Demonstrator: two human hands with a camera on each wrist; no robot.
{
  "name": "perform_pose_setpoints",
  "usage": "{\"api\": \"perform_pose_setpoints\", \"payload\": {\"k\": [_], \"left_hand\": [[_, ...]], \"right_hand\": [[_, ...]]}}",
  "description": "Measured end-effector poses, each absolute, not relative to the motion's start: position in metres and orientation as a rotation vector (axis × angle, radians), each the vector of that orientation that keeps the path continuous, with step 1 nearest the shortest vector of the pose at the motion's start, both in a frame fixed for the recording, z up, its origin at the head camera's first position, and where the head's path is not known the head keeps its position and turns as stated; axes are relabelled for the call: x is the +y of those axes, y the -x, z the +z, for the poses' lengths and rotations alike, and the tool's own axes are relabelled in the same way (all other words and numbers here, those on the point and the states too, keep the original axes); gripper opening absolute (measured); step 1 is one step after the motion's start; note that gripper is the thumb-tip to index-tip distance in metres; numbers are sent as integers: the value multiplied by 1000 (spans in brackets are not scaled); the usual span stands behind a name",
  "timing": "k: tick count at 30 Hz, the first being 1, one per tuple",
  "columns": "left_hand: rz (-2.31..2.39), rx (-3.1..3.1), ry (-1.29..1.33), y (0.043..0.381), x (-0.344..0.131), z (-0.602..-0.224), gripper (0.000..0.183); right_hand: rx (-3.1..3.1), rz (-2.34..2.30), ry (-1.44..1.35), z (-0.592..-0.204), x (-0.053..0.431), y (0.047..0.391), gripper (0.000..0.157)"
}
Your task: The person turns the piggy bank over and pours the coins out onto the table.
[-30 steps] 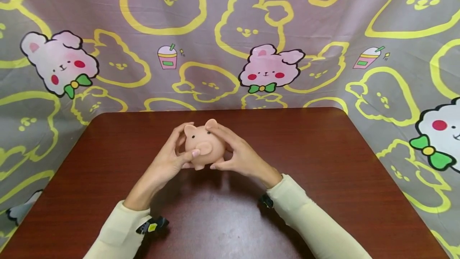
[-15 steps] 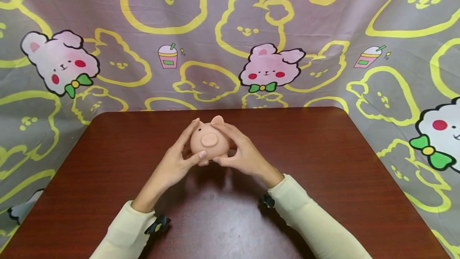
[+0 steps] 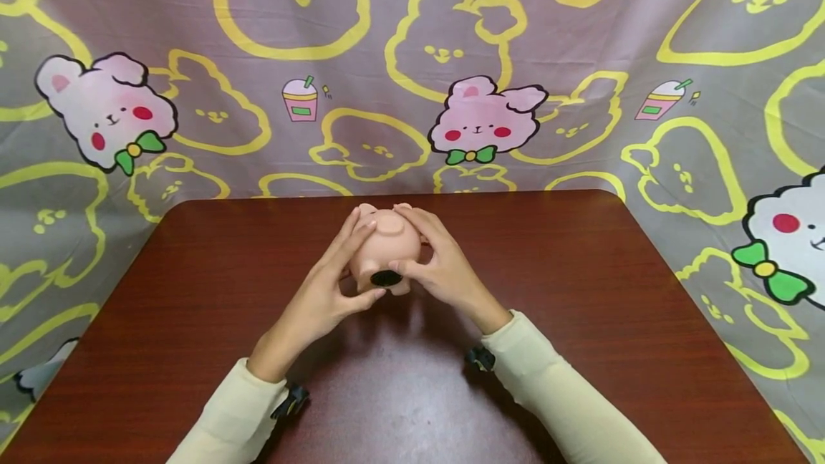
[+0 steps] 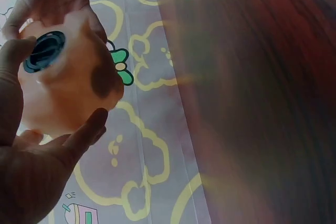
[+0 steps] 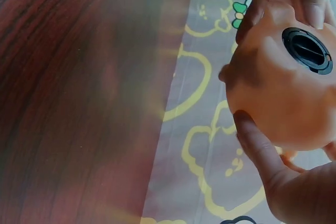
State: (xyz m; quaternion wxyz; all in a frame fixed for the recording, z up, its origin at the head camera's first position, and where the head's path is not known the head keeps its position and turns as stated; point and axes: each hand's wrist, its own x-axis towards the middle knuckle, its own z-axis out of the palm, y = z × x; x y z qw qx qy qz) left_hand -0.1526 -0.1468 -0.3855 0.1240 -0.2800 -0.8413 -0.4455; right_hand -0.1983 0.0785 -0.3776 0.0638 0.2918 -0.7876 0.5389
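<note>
Between both hands, over the far middle of the table, is a pink piggy bank (image 3: 389, 249) tipped back, its snout angled up and its feet toward me. A round black plug (image 3: 386, 278) with a slot shows on its underside; the right wrist view shows this plug (image 5: 307, 51) more closely. My left hand (image 3: 322, 292) grips the pig's left side in the head view, thumb low near the underside. From the other side my right hand (image 3: 447, 267) holds it, with the thumb at the plug's edge and the fingers up by an ear.
The dark red-brown wooden table (image 3: 548, 271) has rounded far corners. Grey fabric (image 3: 361, 84) printed with yellow outlines and cartoon rabbits hangs behind it and on both sides. Each cream sleeve carries a small dark device (image 3: 291, 401) at the wrist.
The piggy bank has shifted slightly right and tipped backward, so its face turned upward and the black plug came into view. The left hand moved right with it; the right thumb rose onto the underside.
</note>
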Motion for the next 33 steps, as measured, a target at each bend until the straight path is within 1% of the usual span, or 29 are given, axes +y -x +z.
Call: {"api": "perform_pose_setpoints", "payload": {"k": [6,14,18,22,27,30,33], "left_hand": [[-1201,-2467,863,153,-148,-386,100],[-1411,-2459,814,155,-147,-386,86],[-1483,-2472,740,156,-149,-385,87],[-1570,-2466,656,155,-151,-383,89],[-1798,-2452,567,152,-151,-374,93],[-1833,-2477,518,149,-152,-370,92],[-1812,-2511,495,148,-154,-367,91]], "right_hand": [[-2463,1663,-832,-375,81,196,69],[-2455,1608,-887,-375,81,194,66],[-2426,1574,-927,-376,82,192,66],[-2403,1669,-1001,-376,81,187,73],[-2359,1805,-1122,-378,83,183,90],[-2383,1774,-1182,-380,86,182,100],[-2411,1683,-1235,-381,87,183,105]]}}
